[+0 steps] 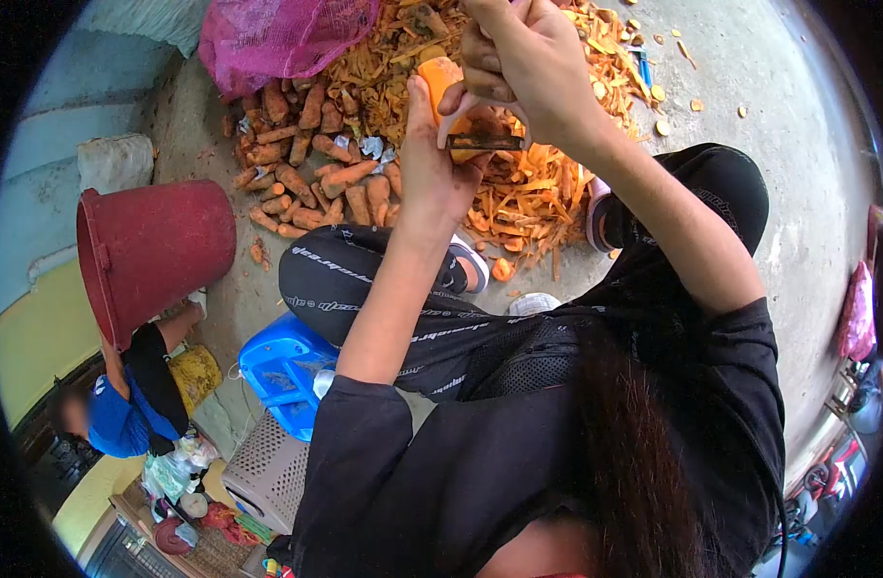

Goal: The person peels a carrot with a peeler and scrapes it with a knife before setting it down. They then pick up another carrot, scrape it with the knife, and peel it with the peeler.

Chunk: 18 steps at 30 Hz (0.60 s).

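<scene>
My left hand point(430, 164) is closed around a peeled orange carrot point(439, 79), whose bright end sticks up past the fingers. My right hand point(533, 72) grips a pale pink peeler point(455, 123), its wide dark-edged blade lying across the front of the left palm. Part of the carrot is hidden behind the fingers and the peeler. Beneath both hands spreads a heap of orange peelings point(528, 193). Unpeeled, soil-marked carrots point(302, 183) lie on the floor to the left.
A pink mesh sack point(278, 43) lies behind the carrots. Left stands a tilted red bucket point(162, 255) with a person in blue point(124, 419) beyond it. A blue plastic stool point(283, 371) is by my left leg. A blue-handled tool point(644, 67) rests on the concrete at right.
</scene>
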{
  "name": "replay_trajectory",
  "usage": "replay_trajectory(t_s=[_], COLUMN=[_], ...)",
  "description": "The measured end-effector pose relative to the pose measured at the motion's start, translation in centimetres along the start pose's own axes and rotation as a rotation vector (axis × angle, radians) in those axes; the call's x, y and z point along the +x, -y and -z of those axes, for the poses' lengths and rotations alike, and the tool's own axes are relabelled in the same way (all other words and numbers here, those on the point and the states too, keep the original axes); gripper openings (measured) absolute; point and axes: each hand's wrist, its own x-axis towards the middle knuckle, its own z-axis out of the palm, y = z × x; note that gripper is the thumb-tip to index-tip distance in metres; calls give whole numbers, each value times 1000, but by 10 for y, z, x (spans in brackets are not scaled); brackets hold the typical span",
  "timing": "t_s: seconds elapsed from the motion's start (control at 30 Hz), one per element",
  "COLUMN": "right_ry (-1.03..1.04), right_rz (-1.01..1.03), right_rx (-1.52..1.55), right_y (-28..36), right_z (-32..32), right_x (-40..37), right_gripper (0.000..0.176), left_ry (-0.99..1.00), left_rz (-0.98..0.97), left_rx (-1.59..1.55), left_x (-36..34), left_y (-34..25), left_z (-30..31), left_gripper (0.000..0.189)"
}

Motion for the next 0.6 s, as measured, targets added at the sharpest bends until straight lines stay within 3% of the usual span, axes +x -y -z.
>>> replay_trajectory(t_s=[0.07,0.27,0.5,0.6], right_ry=[-2,-119,-47,-30], right_rz=[-28,-424,-468,-460], right_rx=[-13,7,179,281], right_y=[-1,13,3,-4], right_z=[5,-3,7,15], right_x=[4,2,8,12], right_gripper=[19,18,17,17], left_ry=[50,13,119,-102], left_rz=[-12,-17,20,19], left_rx=[-12,-8,-69,81], left_x=[-2,-3,-3,-4], left_y=[-1,0,0,-1], left_z=[-4,-12,-8,-26], left_gripper=[26,33,25,22])
